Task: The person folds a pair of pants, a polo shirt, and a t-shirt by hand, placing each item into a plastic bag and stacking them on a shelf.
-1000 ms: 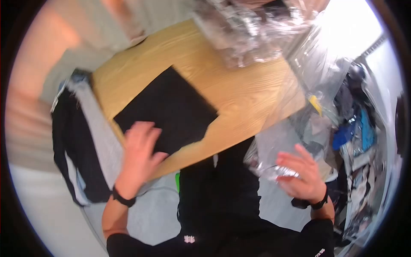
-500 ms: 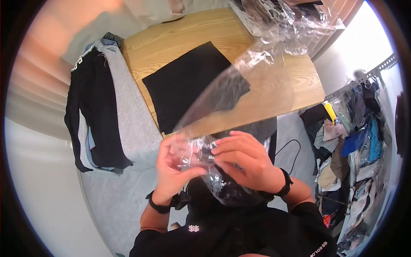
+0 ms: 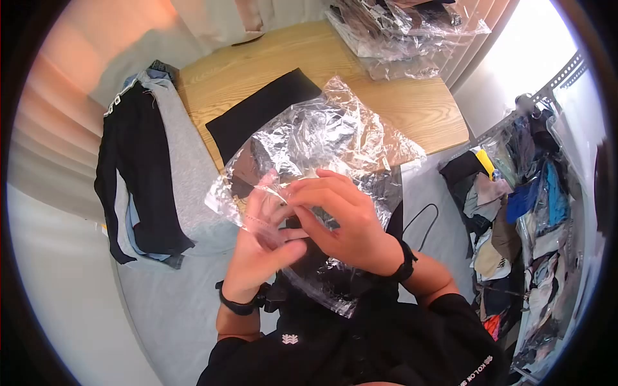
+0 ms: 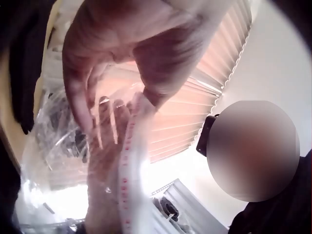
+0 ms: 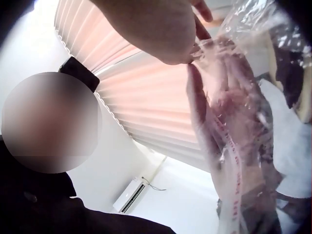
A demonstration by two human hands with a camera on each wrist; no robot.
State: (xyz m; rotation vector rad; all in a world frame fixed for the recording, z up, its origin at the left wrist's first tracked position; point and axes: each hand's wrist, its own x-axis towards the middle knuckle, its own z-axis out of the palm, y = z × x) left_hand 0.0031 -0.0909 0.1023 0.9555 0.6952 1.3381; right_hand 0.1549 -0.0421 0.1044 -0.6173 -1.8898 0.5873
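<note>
A clear plastic bag (image 3: pixel 309 132), crinkled and shiny, spreads before the person, over the table's near edge. My right hand (image 3: pixel 347 219) pinches the bag's film between thumb and fingertips. The left hand (image 3: pixel 257 251) has its fingers extended under the film, the thumb spread away to the right. In the left wrist view, a strip with red print (image 4: pixel 127 170) runs along the bag's edge. Behind the bag lies a folded black cloth (image 3: pixel 257 112), flat on the wooden table (image 3: pixel 412 109) and partly covered in the head view.
Black trousers (image 3: pixel 138 161) and a grey garment (image 3: pixel 183 148) hang at the table's left side. Several bagged garments (image 3: pixel 402 38) are stacked at the back right. At right, a rack of mixed clothes (image 3: pixel 515 206) stands by the wall. A dark cable (image 3: pixel 421 228) lies on the floor.
Both hands have come together in front of the body, with the bag brought in from the right. Its film has spread out over part of the black cloth. The left hand has left the cloth.
</note>
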